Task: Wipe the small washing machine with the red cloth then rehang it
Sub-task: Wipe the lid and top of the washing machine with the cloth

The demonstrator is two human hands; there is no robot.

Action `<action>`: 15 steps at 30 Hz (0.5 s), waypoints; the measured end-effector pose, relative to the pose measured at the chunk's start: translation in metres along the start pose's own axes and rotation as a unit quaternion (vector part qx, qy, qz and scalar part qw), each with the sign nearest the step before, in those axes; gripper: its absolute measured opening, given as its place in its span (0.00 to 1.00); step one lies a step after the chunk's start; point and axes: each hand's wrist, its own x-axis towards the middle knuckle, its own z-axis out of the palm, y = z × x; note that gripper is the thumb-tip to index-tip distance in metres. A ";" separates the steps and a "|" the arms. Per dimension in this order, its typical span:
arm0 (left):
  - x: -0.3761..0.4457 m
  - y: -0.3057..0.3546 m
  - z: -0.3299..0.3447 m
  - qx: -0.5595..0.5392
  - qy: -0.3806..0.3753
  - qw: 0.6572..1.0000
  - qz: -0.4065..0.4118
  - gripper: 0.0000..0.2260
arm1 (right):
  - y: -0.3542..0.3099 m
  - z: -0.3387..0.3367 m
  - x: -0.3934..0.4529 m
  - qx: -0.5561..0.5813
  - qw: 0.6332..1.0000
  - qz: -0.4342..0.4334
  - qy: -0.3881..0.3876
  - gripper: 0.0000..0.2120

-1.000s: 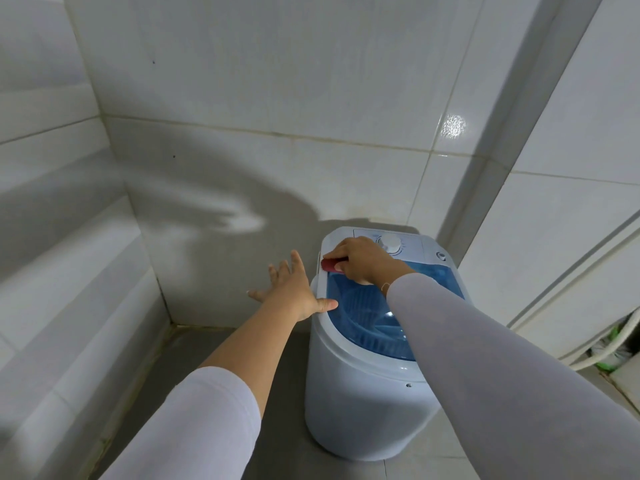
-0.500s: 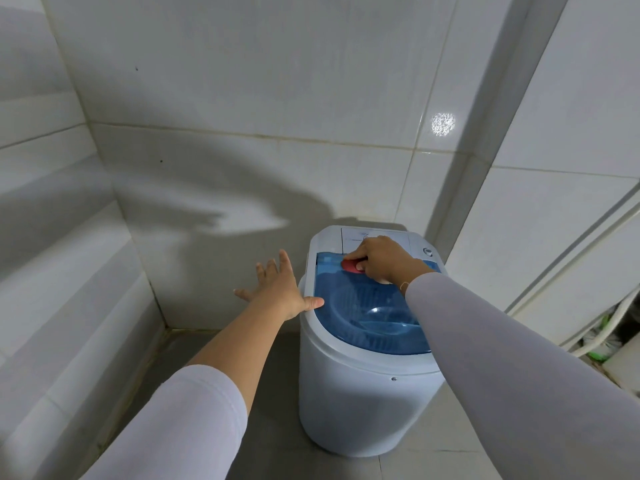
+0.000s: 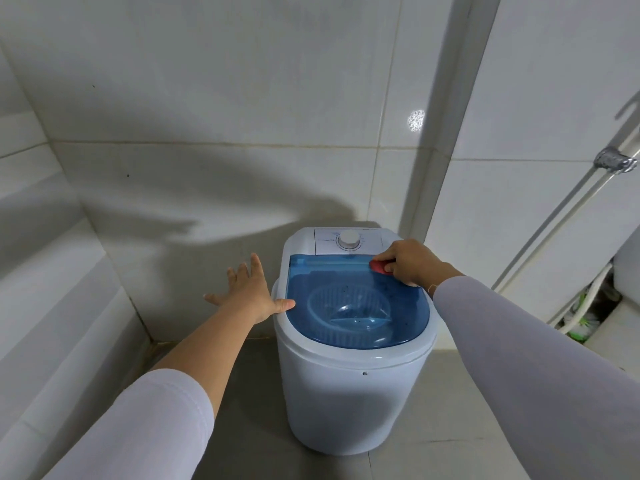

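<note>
White wall tiles [image 3: 214, 98] enclose a corner where the small washing machine [image 3: 353, 386] stands on the floor. Right hand [image 3: 412, 263] grips the red cloth [image 3: 381, 266] against the blue lid [image 3: 356, 306], right rear corner. Left hand [image 3: 249, 294] is spread open and empty, thumb touching the lid's left edge.

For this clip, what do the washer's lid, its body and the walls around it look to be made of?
Lid: translucent blue plastic, glossy; the perforated basket shows through it. Washing machine body: white moulded plastic, smooth with a soft sheen, probably. Wall: large glazed white tiles, likely ceramic; grout lines and a bright light reflection show. Red cloth under the right hand: mostly hidden, fabric unclear.
</note>
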 end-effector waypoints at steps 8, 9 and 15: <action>-0.001 0.002 0.003 0.004 0.012 1.000 -0.010 0.53 | 0.019 0.002 -0.012 -0.005 0.999 0.038 0.016 0.19; -0.003 0.003 0.004 0.002 0.018 1.000 -0.009 0.53 | 0.018 0.001 -0.014 -0.006 0.999 0.045 0.014 0.19; -0.012 0.004 0.002 -0.012 0.043 0.999 0.007 0.54 | -0.013 -0.029 -0.016 0.050 0.995 0.058 0.064 0.18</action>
